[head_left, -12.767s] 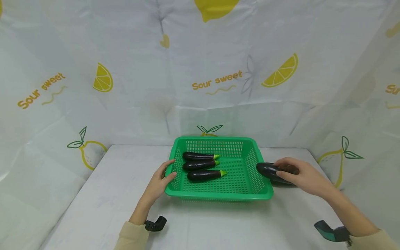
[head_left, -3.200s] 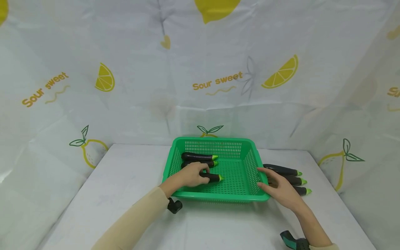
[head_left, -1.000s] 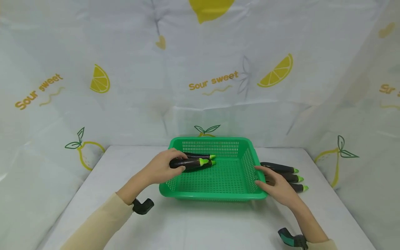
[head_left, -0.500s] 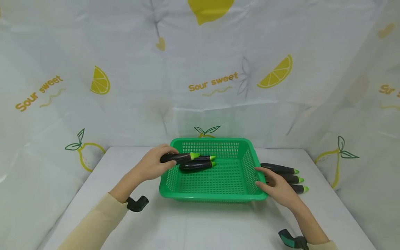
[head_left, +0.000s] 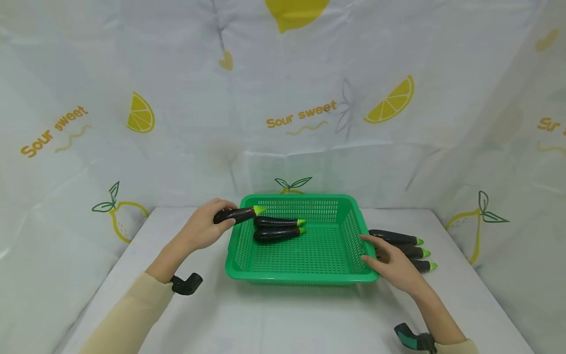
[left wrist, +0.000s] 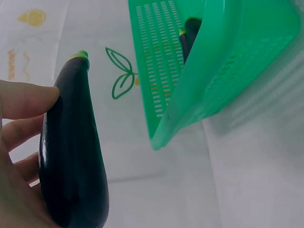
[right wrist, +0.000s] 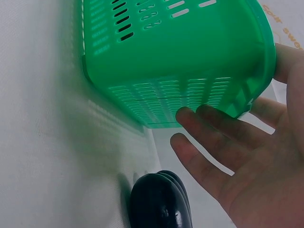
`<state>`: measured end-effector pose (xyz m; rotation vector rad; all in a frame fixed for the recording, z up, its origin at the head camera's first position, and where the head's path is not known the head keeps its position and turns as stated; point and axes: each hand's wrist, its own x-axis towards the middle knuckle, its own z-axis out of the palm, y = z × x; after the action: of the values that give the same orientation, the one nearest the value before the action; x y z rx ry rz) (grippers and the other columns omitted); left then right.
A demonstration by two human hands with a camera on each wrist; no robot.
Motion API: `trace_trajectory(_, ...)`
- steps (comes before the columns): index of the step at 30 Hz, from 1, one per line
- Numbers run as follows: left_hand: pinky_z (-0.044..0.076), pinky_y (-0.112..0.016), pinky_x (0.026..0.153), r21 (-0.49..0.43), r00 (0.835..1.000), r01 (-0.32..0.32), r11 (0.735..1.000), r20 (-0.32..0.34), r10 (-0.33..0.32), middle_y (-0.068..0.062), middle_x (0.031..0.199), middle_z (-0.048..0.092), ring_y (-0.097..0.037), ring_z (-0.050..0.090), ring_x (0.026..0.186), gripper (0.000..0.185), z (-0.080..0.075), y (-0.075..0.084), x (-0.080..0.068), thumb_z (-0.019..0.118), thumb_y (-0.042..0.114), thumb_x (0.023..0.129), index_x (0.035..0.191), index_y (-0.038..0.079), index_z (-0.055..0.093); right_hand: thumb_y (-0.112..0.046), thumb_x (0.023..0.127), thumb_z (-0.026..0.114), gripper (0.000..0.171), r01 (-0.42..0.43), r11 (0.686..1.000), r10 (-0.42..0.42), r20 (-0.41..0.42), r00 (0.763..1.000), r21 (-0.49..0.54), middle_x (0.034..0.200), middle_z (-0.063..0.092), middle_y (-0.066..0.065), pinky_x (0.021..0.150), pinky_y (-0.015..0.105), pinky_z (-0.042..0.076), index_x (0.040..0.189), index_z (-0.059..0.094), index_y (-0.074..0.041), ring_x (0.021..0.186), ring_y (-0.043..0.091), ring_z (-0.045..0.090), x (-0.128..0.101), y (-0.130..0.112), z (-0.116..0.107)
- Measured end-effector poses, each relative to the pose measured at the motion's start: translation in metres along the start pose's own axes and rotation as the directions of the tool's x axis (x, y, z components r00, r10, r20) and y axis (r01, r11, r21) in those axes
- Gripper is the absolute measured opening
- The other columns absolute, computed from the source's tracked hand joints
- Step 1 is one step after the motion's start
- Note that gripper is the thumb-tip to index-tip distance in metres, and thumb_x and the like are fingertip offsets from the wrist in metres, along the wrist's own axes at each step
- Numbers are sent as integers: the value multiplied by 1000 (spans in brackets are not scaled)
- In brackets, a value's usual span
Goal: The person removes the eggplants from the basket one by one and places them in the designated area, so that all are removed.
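Note:
My left hand point(head_left: 201, 228) grips a dark purple eggplant point(head_left: 236, 215) with a green tip, lifted over the left rim of the green basket point(head_left: 305, 278). In the left wrist view the same eggplant point(left wrist: 71, 152) lies against my palm, left of the basket's corner point(left wrist: 190, 109). Two more eggplants point(head_left: 276, 227) lie inside the basket near its back left. My right hand point(head_left: 391, 263) rests with straight fingers against the basket's right rim; the right wrist view shows its fingers point(right wrist: 213, 142) by the basket wall point(right wrist: 180, 61).
Three eggplants point(head_left: 404, 250) lie side by side on the white table, right of the basket and just behind my right hand; one end point(right wrist: 159, 204) shows in the right wrist view. Lemon-print cloth walls point(head_left: 283, 98) enclose the table.
My left hand took an eggplant from inside the basket, lifted it and carried it leftward over the left rim. Three eggplants now lie on the right. My right hand stays on the rim.

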<state>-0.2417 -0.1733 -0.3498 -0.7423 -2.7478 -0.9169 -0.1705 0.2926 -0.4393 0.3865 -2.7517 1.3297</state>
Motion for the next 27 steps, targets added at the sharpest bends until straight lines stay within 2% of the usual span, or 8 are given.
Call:
trace_trajectory(7, 49, -47, 82, -2, 998, 40, 999, -44, -41, -14, 116, 63, -30, 60, 94, 28, -5, -14, 0, 66, 15, 98, 123, 5, 67, -25, 102, 65, 57, -2, 1000, 1, 1, 1000, 8, 148, 46, 29, 90, 47, 54, 151, 45, -2, 123, 47, 58, -1, 0, 0)
trace_trajectory(21, 49, -53, 86, 52, 991, 118, 992, -76, -114, -18, 118, 63, -34, 60, 98, 30, -9, -43, -2, 63, 14, 98, 126, 2, 65, -25, 102, 65, 59, -17, 1000, 17, 4, 1000, 5, 149, 45, 29, 89, 49, 55, 152, 44, -3, 124, 49, 57, -1, -1, 1)
trace_trajectory(27, 48, -54, 87, 79, 985, 150, 986, -93, -142, -21, 119, 63, -36, 60, 100, 32, -7, -58, -3, 62, 14, 98, 127, 0, 64, -25, 102, 66, 59, -16, 1000, 16, 6, 1000, 10, 148, 46, 29, 88, 45, 55, 152, 44, -3, 124, 47, 58, -1, -1, 1)
